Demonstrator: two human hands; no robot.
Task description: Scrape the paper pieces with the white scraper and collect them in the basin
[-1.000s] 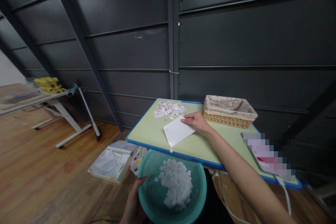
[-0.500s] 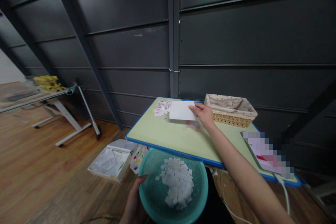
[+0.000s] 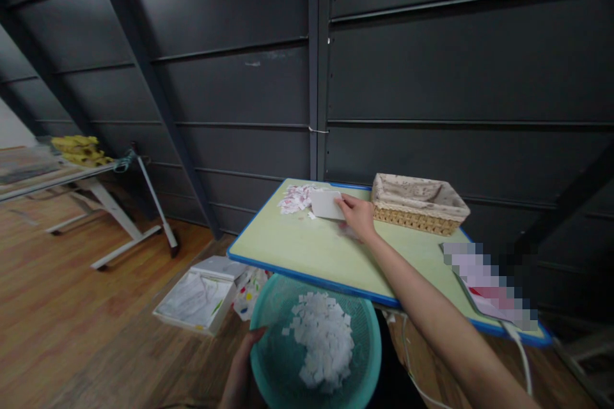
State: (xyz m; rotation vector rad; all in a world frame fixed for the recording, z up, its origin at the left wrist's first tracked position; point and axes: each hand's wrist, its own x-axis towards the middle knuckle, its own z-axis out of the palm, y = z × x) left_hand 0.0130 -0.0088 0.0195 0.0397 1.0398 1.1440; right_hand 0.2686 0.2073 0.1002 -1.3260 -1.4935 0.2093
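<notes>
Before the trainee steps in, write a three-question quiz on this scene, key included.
1. Which hand holds the flat white rectangular card?
2. True or false: the rectangular woven basket with a patterned cloth lining stands left of the pile of red-and-white scraps.
3. What lies in the round teal plastic basin: (a) small white pieces, (b) a white cable, or (c) brown pebbles?

Key:
1. The right hand.
2. False; the basket stands to the right of the pile.
3. (a)
</notes>
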